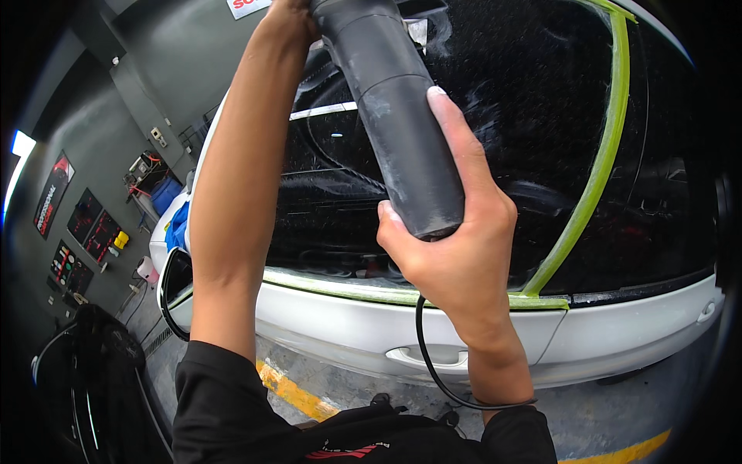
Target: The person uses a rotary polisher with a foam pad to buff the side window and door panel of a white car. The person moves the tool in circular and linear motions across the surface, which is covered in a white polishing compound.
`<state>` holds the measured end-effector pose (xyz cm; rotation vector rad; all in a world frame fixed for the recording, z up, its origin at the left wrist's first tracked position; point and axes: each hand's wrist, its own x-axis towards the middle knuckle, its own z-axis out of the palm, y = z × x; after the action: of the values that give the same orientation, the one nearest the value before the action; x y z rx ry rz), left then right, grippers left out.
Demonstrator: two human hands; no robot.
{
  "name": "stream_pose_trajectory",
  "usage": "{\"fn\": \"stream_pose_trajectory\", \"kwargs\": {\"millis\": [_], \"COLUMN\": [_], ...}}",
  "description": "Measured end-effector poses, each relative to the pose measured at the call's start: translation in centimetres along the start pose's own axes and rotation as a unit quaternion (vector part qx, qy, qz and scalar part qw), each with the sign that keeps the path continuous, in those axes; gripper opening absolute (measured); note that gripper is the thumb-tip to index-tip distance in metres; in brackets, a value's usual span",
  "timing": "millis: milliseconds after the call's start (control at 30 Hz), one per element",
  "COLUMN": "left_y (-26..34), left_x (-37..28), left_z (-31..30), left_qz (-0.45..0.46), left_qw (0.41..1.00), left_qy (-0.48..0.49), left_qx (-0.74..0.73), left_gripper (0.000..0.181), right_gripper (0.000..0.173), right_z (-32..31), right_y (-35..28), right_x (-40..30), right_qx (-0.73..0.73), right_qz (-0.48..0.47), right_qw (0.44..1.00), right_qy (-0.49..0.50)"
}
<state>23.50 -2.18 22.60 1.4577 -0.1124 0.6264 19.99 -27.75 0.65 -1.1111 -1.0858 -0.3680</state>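
My right hand point(458, 238) grips the rear end of a black corded power tool point(406, 127), with the thumb and forefinger along opposite sides of its cylindrical body. White residue marks the tool and my fingertips. At the top edge, my left hand point(295, 16) holds the tool's front part; its fingers are mostly hidden. The tool's working head is cut off. Behind it spreads a dark car side window point(522, 127) with whitish smears and fine specks. Green masking tape point(608, 156) borders the glass on the right and along the bottom.
A black cord point(426, 354) loops from the tool to my right wrist. Below the glass are the white car door point(336, 316) and its handle point(426, 356). The side mirror point(177, 293) is beside my left forearm. A black car point(93, 383) stands at lower left.
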Motion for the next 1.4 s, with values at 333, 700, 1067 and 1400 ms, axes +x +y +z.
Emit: {"fn": "stream_pose_trajectory", "kwargs": {"millis": [333,700,1067,1400], "left_y": [1.1,1.7,1.7,0.6], "left_x": [-4.1,-8.6,-11.8,-10.0], "left_z": [-5.9,-11.9,-16.1,-10.8], "left_qz": [0.023,0.014,0.026,0.019], "left_qw": [0.998,0.995,0.988,0.99], "left_qy": [0.062,0.093,0.119,0.12], "left_qx": [0.023,0.021,0.096,0.07], "left_gripper": [0.032,0.034,0.048,0.036], "right_gripper": [0.089,0.09,0.09,0.092], "right_z": [4.9,9.6,12.1,10.3], "right_y": [-0.6,-2.0,-1.5,0.0], "right_x": [-1.3,-2.9,-4.7,-4.7], "right_qx": [0.002,-0.005,0.016,0.014], "right_qz": [0.013,0.028,0.038,0.019], "right_qw": [0.999,0.997,0.994,0.998], "right_qy": [-0.038,-0.07,-0.097,-0.057]}}
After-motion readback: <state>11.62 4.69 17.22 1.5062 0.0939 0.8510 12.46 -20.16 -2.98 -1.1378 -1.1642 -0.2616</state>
